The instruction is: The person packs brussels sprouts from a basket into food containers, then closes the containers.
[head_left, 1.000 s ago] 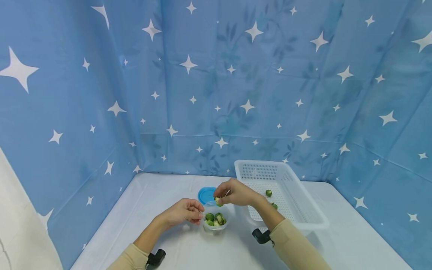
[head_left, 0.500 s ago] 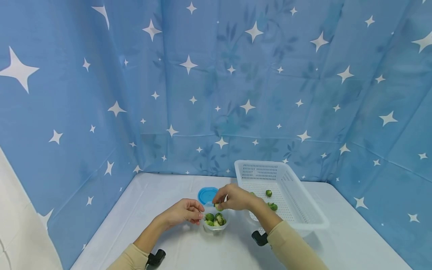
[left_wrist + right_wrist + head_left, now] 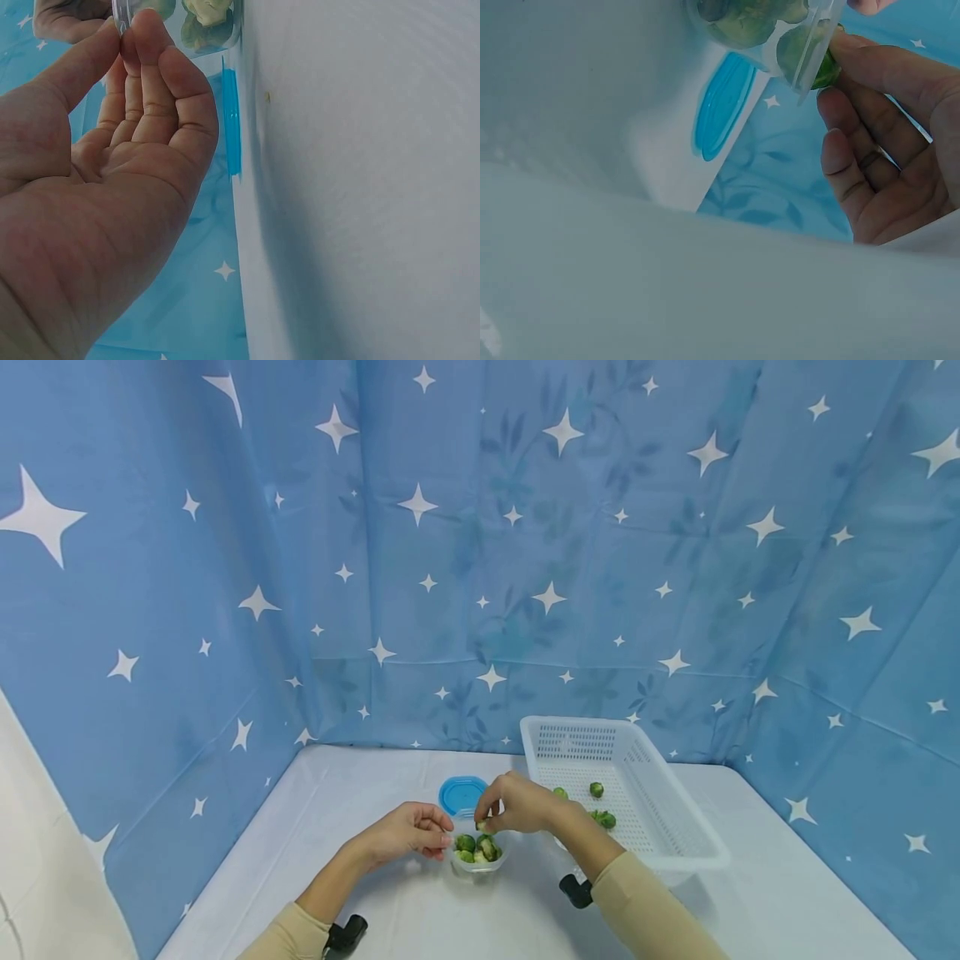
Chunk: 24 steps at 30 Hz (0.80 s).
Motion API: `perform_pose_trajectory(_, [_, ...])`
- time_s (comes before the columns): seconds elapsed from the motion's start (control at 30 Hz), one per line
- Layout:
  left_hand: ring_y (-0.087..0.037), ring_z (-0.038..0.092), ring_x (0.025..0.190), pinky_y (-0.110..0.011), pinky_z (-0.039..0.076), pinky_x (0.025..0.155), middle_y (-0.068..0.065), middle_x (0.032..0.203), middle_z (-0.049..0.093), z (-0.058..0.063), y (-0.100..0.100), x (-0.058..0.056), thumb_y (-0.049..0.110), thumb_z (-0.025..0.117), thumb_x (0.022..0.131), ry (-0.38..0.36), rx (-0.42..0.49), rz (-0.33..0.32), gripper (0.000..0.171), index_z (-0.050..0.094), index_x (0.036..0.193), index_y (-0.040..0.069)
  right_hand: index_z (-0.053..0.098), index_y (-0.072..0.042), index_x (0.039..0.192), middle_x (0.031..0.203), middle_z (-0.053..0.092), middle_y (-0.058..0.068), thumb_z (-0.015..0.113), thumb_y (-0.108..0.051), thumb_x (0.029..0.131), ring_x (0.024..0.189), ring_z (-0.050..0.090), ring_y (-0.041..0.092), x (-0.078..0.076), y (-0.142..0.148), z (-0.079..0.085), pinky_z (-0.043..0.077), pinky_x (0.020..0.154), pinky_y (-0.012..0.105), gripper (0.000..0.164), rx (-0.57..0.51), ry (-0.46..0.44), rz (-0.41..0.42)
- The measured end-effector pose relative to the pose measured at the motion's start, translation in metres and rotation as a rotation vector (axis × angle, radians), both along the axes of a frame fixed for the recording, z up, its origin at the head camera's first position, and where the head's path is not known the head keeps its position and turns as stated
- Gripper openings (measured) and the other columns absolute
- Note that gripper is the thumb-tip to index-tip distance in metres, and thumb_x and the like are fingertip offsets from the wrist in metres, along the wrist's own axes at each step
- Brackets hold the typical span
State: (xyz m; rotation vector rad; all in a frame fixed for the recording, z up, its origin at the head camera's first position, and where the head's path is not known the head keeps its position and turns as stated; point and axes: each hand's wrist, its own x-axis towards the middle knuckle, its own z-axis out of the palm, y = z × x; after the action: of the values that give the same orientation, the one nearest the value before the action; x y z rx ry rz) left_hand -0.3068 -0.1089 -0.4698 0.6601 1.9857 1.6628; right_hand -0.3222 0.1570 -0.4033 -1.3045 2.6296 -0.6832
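A small clear plastic container [image 3: 476,867] stands on the white table with several Brussels sprouts [image 3: 487,848] inside. At its left side, my left hand [image 3: 405,833] pinches the rim between thumb and fingers, as the left wrist view [image 3: 127,142] shows close up. My right hand [image 3: 519,804] is over the container's far right edge. Between its thumb and fingertips it holds another Brussels sprout [image 3: 828,72], right at the rim in the right wrist view. Fingers cover most of that sprout in the head view.
Just behind the container lies a blue lid [image 3: 459,795]. To the right is a white perforated basket [image 3: 678,814], with a few Brussels sprouts [image 3: 597,790] on its floor. The right forearm passes over the basket's near left corner. A blue star-patterned curtain [image 3: 480,560] surrounds the table.
My right hand has moved down and slightly left, bringing the held sprout to the container's opening. More of the sprouts in the basket now show. The left hand has stayed put.
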Motion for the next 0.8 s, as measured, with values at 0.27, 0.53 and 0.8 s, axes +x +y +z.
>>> perform_pose_trajectory(0.27, [-0.020, 0.073, 0.083, -0.038, 0.062, 0.079, -0.013, 0.095, 0.074, 0.0005, 0.0003, 0.0004, 0.015, 0.072, 0.099, -0.005, 0.001, 0.005, 0.036, 0.061, 0.122, -0.011, 0.084, -0.010, 0.097, 0.089, 0.078, -0.009, 0.081, -0.004, 0.089, 0.076, 0.064, -0.001, 0.0024, -0.0019, 0.0015, 0.056, 0.070, 0.018, 0.010, 0.064, -0.019, -0.033])
perform_pose_trajectory(0.53, [-0.020, 0.073, 0.083, -0.039, 0.062, 0.080, -0.019, 0.098, 0.073, 0.0005, 0.0000, 0.0001, 0.014, 0.072, 0.099, 0.000, 0.000, 0.007, 0.036, 0.061, 0.122, -0.010, 0.083, -0.008, 0.096, 0.088, 0.078, -0.005, 0.079, -0.005, 0.091, 0.073, 0.064, -0.002, 0.0017, -0.0041, 0.0009, 0.056, 0.068, 0.017, 0.008, 0.084, 0.005, -0.016])
perform_pose_trajectory(0.8, [-0.020, 0.073, 0.084, -0.040, 0.062, 0.081, -0.022, 0.101, 0.072, -0.0006, -0.0002, 0.0002, 0.014, 0.072, 0.099, -0.009, 0.006, -0.002, 0.037, 0.060, 0.123, -0.011, 0.082, -0.009, 0.103, 0.097, 0.080, -0.003, 0.073, 0.000, 0.094, 0.086, 0.068, -0.002, 0.0038, -0.0094, -0.0010, 0.056, 0.078, 0.015, 0.015, 0.125, 0.085, 0.032])
